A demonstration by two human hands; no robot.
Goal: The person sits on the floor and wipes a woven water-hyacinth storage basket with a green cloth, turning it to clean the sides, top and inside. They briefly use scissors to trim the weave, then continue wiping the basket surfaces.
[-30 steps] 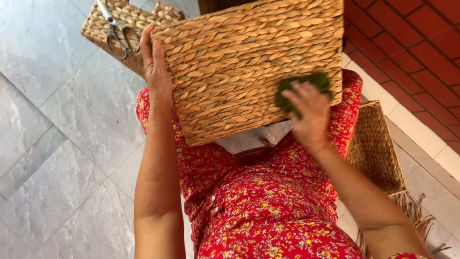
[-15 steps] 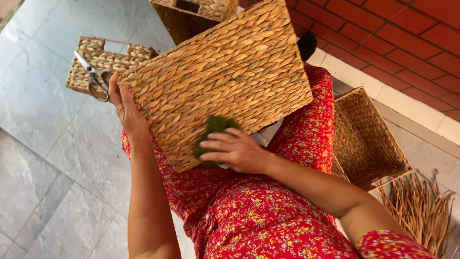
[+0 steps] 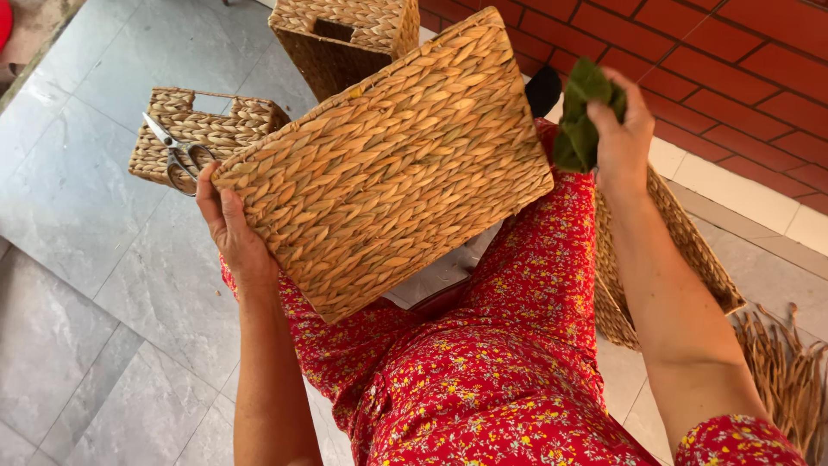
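A woven straw basket (image 3: 388, 164) rests tilted on my lap, its flat side facing up. My left hand (image 3: 228, 229) grips its left edge. My right hand (image 3: 623, 129) is lifted off the basket to the right and is closed on a crumpled dark green cloth (image 3: 580, 121). I wear a red flowered dress (image 3: 483, 380).
A low woven basket (image 3: 198, 129) on the grey tile floor carries a pair of scissors (image 3: 177, 155). Another woven box (image 3: 345, 39) stands behind it. A further basket (image 3: 681, 259) lies at my right, with a bundle of dry straw (image 3: 785, 371) beside it. Red brick paving runs along the right.
My right hand has lifted the green cloth off the basket's surface and moved it up and to the right. The left hand keeps its hold on the basket.
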